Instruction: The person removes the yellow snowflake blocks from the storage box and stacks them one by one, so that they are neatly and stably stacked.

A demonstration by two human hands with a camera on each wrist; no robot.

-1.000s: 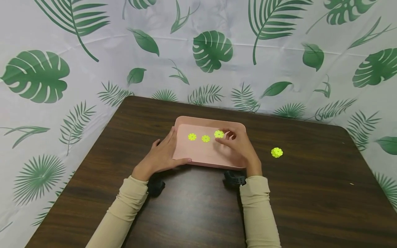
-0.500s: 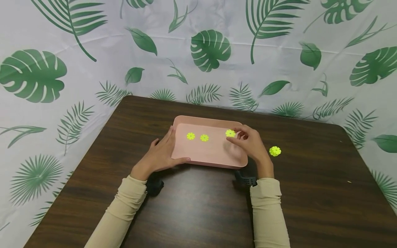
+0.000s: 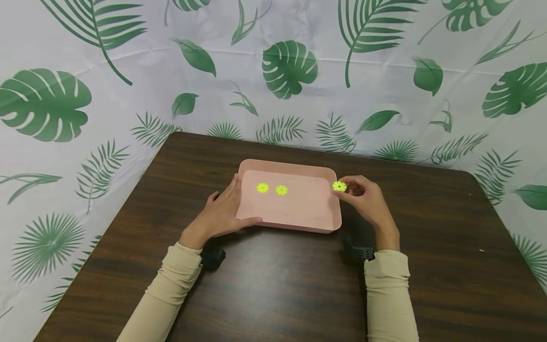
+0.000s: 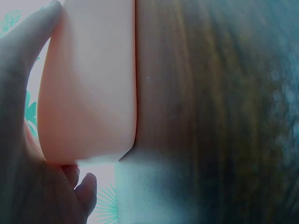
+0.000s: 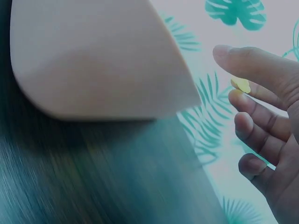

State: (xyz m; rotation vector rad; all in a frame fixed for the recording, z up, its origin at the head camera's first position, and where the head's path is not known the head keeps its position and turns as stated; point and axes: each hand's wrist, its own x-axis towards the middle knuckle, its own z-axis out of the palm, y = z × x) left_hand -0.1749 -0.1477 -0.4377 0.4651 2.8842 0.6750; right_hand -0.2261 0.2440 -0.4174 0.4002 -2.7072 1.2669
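A shallow pink tray [image 3: 295, 213] lies on the table with two yellow flower-shaped plastic discs [image 3: 262, 188] in its left half. My left hand [image 3: 218, 213] rests against its near left corner, fingers straight along the left side and thumb along the front. In the left wrist view the thumb [image 4: 32, 35] touches the tray wall [image 4: 93, 84]. My right hand [image 3: 367, 199], at the tray's right end, pinches another yellow flower-shaped disc [image 3: 339, 186] between thumb and fingers above the rim. Only a sliver of that disc [image 5: 241, 85] shows in the right wrist view.
Dark wooden table [image 3: 273, 294] surrounds the tray. A leaf-printed cloth [image 3: 239, 66] hangs behind it. A tiny pale speck [image 3: 481, 250] lies far right. The spot of the earlier small disc pile is covered by my right hand.
My right hand has moved right with the pinched disc, from over the tray's interior to its right rim. It now hides the disc pile on the table. My left hand stays put.
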